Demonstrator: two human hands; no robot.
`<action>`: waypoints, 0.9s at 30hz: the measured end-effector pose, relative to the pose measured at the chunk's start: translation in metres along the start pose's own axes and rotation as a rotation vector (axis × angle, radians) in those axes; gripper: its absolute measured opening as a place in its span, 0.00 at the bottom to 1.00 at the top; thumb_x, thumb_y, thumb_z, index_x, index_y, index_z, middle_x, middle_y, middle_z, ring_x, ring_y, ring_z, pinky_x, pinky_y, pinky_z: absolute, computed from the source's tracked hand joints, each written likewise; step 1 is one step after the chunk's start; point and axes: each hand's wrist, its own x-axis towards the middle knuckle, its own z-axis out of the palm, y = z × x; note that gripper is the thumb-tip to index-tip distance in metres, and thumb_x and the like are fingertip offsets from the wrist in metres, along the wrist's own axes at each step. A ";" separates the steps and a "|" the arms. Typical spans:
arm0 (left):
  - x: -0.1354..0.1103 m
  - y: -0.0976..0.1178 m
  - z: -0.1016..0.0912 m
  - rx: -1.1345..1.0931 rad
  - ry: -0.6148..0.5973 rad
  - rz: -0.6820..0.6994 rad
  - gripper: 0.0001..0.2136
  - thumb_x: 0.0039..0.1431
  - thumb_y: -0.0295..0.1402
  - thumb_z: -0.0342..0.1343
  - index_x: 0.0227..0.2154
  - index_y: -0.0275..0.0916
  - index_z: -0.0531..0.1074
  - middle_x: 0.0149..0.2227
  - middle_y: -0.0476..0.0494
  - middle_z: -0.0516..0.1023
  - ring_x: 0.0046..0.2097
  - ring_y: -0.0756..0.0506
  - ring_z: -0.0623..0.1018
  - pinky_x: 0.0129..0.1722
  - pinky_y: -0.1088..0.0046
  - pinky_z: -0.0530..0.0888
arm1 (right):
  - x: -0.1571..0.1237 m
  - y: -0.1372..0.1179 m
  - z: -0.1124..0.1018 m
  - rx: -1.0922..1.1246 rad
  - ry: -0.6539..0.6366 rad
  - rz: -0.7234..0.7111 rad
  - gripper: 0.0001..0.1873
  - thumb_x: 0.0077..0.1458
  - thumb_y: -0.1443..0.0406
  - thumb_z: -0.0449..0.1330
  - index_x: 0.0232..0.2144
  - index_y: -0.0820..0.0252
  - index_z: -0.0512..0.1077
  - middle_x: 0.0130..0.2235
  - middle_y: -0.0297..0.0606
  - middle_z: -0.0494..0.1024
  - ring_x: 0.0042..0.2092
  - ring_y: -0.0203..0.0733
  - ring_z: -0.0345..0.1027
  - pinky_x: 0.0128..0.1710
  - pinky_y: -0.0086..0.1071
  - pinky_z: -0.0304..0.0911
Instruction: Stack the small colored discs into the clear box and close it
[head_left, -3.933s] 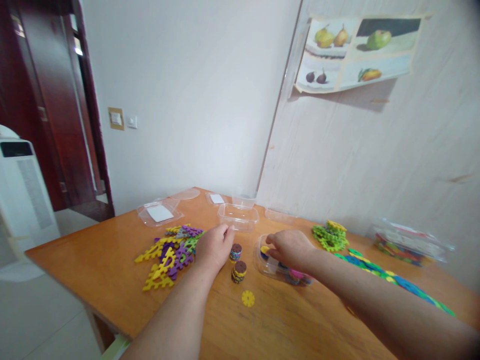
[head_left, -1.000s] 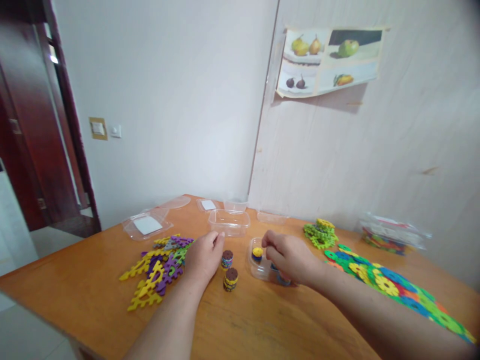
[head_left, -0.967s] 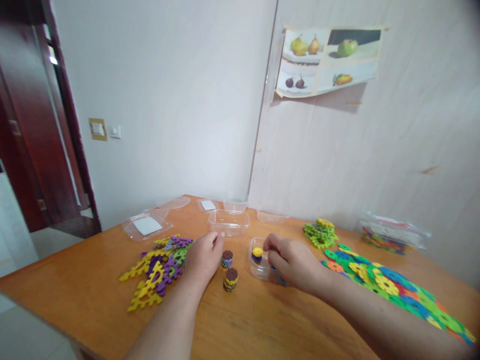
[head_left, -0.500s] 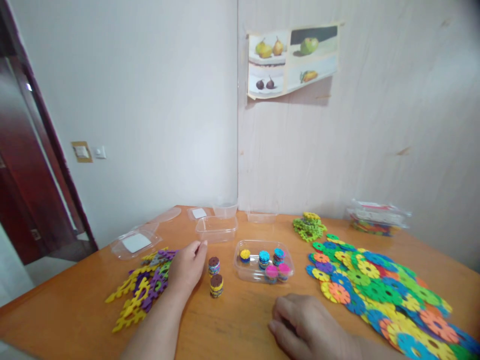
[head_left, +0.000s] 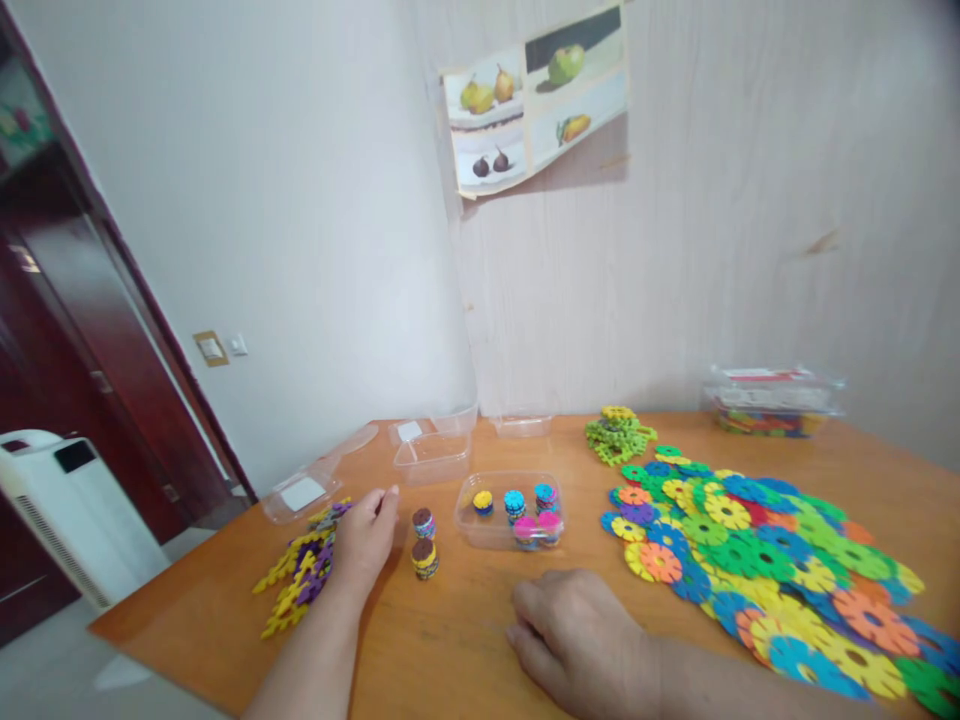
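My left hand (head_left: 366, 535) rests on the table, loosely closed, at the edge of a pile of yellow, purple and grey notched plastic pieces (head_left: 300, 575). I see nothing in its fingers. Just right of it stand two small stacks of notched discs with brown tops, the farther stack (head_left: 424, 522) and the nearer stack (head_left: 424, 558). My right hand (head_left: 574, 635) lies on the table with fingers curled under, and nothing shows in it. Beyond it, a clear plastic tub (head_left: 469, 535) holds several short disc stacks with yellow, blue and pink tops.
Large multicoloured flower-shaped discs (head_left: 750, 560) spread over the right side. Behind them are a green notched pile (head_left: 619, 440) and a lidded clear box (head_left: 776, 405). An open clear tub (head_left: 433, 460) and a lid (head_left: 302, 492) lie toward the back left of the table (head_left: 450, 650).
The view has tilted and turned, so a white appliance now shows at the left. Both hands keep their places on the table, and the disc stacks stand as before.
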 end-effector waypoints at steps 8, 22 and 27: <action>-0.005 0.029 -0.009 0.029 -0.089 0.056 0.18 0.60 0.46 0.45 0.25 0.38 0.69 0.24 0.50 0.73 0.30 0.47 0.72 0.30 0.74 0.63 | 0.000 0.002 -0.001 0.029 0.026 -0.004 0.11 0.61 0.60 0.50 0.29 0.57 0.68 0.31 0.36 0.79 0.31 0.39 0.70 0.27 0.34 0.46; 0.018 0.046 -0.033 0.075 -0.607 0.052 0.19 0.48 0.45 0.55 0.36 0.36 0.76 0.37 0.45 0.80 0.42 0.42 0.78 0.39 0.71 0.71 | 0.003 0.003 0.001 0.060 0.031 0.011 0.10 0.58 0.60 0.51 0.29 0.56 0.68 0.31 0.35 0.79 0.31 0.39 0.72 0.26 0.33 0.44; 0.017 0.061 -0.038 0.143 -0.637 0.067 0.17 0.45 0.41 0.55 0.37 0.36 0.76 0.37 0.46 0.80 0.41 0.43 0.77 0.38 0.72 0.70 | 0.003 0.002 0.002 0.077 0.027 0.019 0.10 0.58 0.61 0.51 0.29 0.56 0.68 0.31 0.35 0.80 0.31 0.39 0.72 0.26 0.33 0.44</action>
